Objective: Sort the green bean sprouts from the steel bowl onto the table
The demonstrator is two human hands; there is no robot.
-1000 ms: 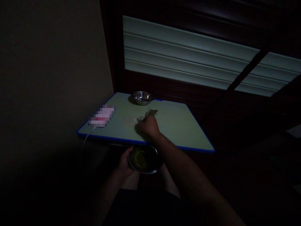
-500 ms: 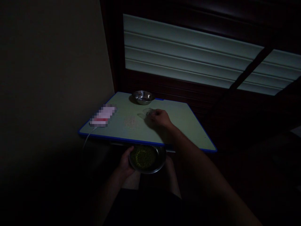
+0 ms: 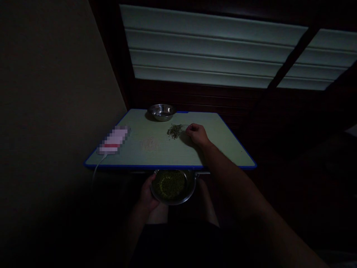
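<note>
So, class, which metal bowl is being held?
The lower metal bowl, with green grains inside: the left hand grips it below the tabletop. The other metal bowl stands on the tabletop.

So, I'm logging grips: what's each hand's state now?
Left hand: closed on the lower metal bowl.
Right hand: curled closed; whether holding anything can't be told.

In dim light, I see a wall (image 3: 55,67) left of the bench (image 3: 221,130) and pale striped panels (image 3: 200,48) in dark frames (image 3: 195,93) behind.
</note>
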